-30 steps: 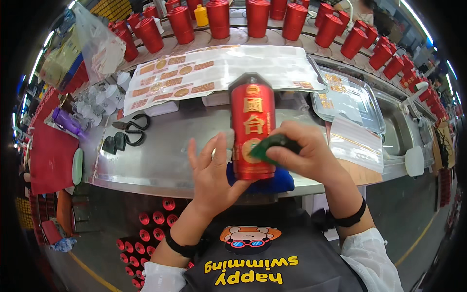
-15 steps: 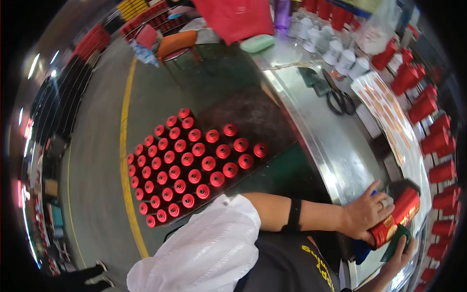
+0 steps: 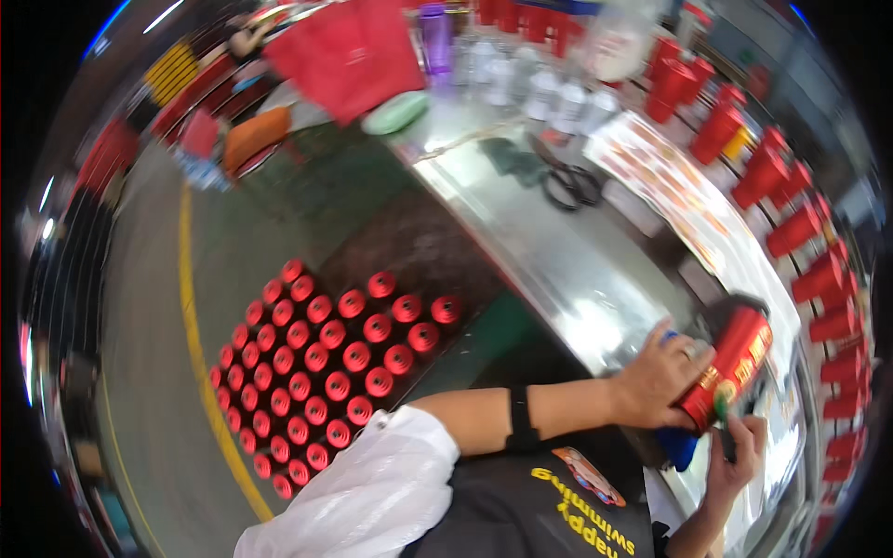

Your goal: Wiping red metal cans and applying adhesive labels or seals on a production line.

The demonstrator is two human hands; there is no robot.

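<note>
A red cylinder (image 3: 739, 358) with gold print lies tilted over the steel-topped table (image 3: 549, 270) at the right. Across its near left side lie the fingers of my left hand (image 3: 660, 379), closed around it. My right hand (image 3: 739, 454) is at the cylinder's lower right side, pinching a thin dark-green flat piece (image 3: 723, 405) against the printed surface. Motion blur and the fingers hide much of that piece. Under the cylinder's lower end shows a blue object (image 3: 677, 448), mostly covered by my left hand.
Black-handled scissors (image 3: 569, 186) and a printed sheet (image 3: 660, 177) lie farther along the table. Rows of red cylinders (image 3: 316, 358) stand at the left by the table. More red cylinders (image 3: 823, 279) line the right side. White-capped bottles (image 3: 567, 107) and a red bag (image 3: 349, 60) are at the back.
The view has swung, shifting the surroundings left in the picture. My left hand stays on the cylinder. The green piece has turned nearly edge-on in my right hand, which now shows more openly.
</note>
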